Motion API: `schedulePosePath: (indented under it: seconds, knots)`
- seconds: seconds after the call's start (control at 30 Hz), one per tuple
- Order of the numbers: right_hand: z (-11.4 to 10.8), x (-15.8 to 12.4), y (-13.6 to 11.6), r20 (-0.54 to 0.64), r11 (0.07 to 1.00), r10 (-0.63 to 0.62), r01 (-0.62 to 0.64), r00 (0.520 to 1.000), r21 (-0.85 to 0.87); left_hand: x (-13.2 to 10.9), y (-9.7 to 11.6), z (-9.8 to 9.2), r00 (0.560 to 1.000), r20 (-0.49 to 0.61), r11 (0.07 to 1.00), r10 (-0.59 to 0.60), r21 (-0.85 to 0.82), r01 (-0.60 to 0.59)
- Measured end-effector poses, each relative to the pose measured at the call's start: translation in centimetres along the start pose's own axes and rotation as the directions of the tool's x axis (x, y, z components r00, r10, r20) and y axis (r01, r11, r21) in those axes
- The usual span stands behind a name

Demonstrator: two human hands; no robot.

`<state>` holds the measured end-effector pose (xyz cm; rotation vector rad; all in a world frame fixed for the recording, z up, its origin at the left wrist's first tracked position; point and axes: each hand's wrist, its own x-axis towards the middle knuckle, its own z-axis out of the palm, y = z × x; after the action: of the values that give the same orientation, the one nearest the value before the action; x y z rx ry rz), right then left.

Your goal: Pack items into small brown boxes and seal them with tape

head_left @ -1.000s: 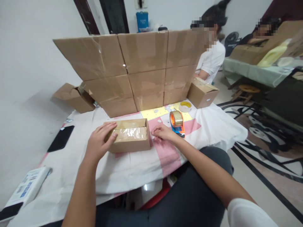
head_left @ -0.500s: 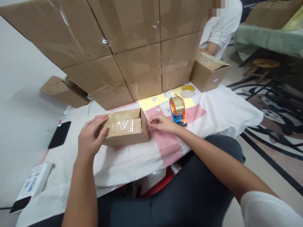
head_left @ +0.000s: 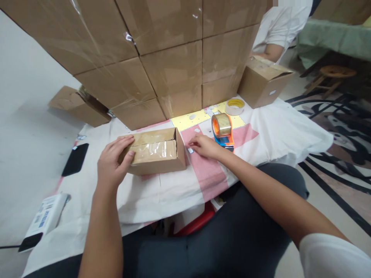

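Note:
A closed cardboard box (head_left: 153, 165) lies on the cloth in front of me, shiny clear tape along its top seam. My left hand (head_left: 114, 158) grips its left end, thumb and fingers resting on the top. Just off the box's right end is my right hand (head_left: 204, 146), its fingers curled together. A small white patch (head_left: 190, 151) shows at those fingertips; I cannot tell whether it is held or lies on the cloth. Right of that hand stands an orange and blue tape dispenser (head_left: 223, 129) with a roll of brown tape.
A tall stack of taped cartons (head_left: 176, 85) rises behind the box. Another roll of tape (head_left: 235, 107) and a carton (head_left: 257, 87) are at the right, near a person in white (head_left: 285, 31). An open carton (head_left: 84, 106) and a black phone-like slab (head_left: 75, 159) are at the left.
My right hand has drawn slightly away from the box's right end, and the white patch now shows by its fingertips. My left hand stays on the box. The view has shifted a little.

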<state>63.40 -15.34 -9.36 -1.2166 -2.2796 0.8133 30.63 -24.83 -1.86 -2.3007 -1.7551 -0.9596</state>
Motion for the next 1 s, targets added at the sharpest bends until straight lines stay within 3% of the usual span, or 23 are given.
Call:
schedulePosePath:
  seconds: [0.1, 0.23, 0.57, 0.67, 0.8, 1.0]
  knots:
    - [1.0, 0.4, 0.8, 0.013, 0.995, -0.052, 0.053, 0.999, -0.089, 0.0, -0.1, 0.0, 1.0, -0.003, 1.0, 0.007, -0.017, -0.007]
    - [1.8, 0.8, 1.1, 0.01, 0.996, -0.047, 0.047, 0.999, -0.077, 0.0, -0.2, 0.0, 1.0, 0.001, 1.0, 0.004, -0.025, -0.004]
    - [1.0, 0.5, 0.4, 0.051, 0.989, -0.082, 0.087, 0.995, -0.12, 0.1, -0.1, 0.1, 1.0, 0.003, 1.0, 0.017, -0.024, -0.016]
    - [0.5, 0.6, 0.6, 0.048, 0.995, -0.102, 0.103, 0.994, -0.003, 0.1, -0.1, 0.0, 1.0, 0.003, 1.0, 0.021, -0.022, -0.021]
    - [-0.3, 0.4, 0.2, 0.071, 0.955, -0.047, 0.024, 0.996, 0.294, 0.1, -0.3, 0.0, 1.0, 0.001, 0.999, 0.027, -0.024, -0.027]
    - [0.1, 0.1, -1.4, 0.104, 0.697, -0.177, 0.05, 0.979, 0.715, 0.1, -0.4, 0.1, 0.999, -0.013, 0.998, 0.035, -0.045, -0.036]
